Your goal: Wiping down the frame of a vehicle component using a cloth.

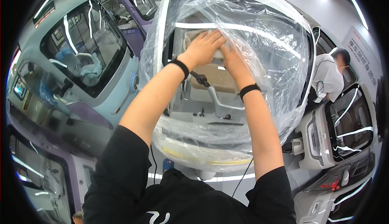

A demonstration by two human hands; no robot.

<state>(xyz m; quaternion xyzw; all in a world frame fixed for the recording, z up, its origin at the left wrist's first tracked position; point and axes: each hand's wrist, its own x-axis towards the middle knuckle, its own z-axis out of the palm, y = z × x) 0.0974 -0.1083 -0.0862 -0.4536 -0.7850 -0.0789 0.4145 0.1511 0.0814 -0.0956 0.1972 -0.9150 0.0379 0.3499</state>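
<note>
Clear plastic sheeting hangs in folds over the front of a small enclosed vehicle. My left hand lies on the sheeting at the upper middle of the windshield, palm down. Close beside it, touching or nearly so, is my right hand, its fingers hidden in part; whether it pinches the plastic cannot be told. Through the windshield show a handlebar, a tan seat and a beige padded backrest.
At left stands a pale blue enclosed vehicle, with a purple one behind it. A person in a light shirt bends at the right, near a beige vehicle. Thin black cords hang by my body.
</note>
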